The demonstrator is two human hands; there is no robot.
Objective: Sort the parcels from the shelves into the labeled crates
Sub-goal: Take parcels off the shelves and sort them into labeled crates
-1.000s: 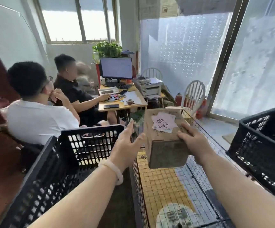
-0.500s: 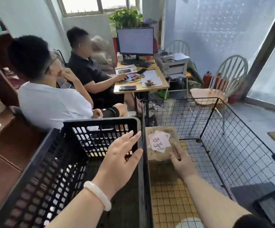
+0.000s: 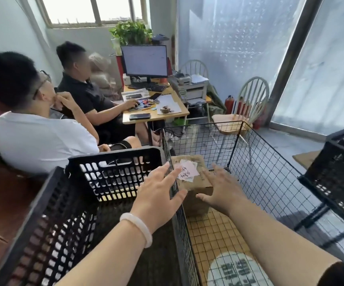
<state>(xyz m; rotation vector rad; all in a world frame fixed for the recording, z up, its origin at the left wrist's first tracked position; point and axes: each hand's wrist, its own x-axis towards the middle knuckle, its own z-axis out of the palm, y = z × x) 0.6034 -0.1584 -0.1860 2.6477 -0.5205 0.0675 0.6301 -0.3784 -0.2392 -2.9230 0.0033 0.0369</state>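
A cardboard parcel (image 3: 200, 162) bearing a pink handwritten note (image 3: 188, 171) sat in the far left corner of a wire-mesh crate (image 3: 270, 178). Both hands hovered at it with fingers spread and holding nothing: the left hand (image 3: 158, 195), a pale bangle (image 3: 136, 228) on its wrist, and the right hand (image 3: 221, 189), whose contact with the box could not be told. Black plastic crates stood to the left (image 3: 113, 155) and right (image 3: 336, 168). Beyond, two seated people (image 3: 39, 139) (image 3: 80, 93) faced a monitor (image 3: 144, 60).

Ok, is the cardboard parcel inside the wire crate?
Inside: the parcel sits on the wire crate floor; left hand and right hand are spread, gripping nothing.
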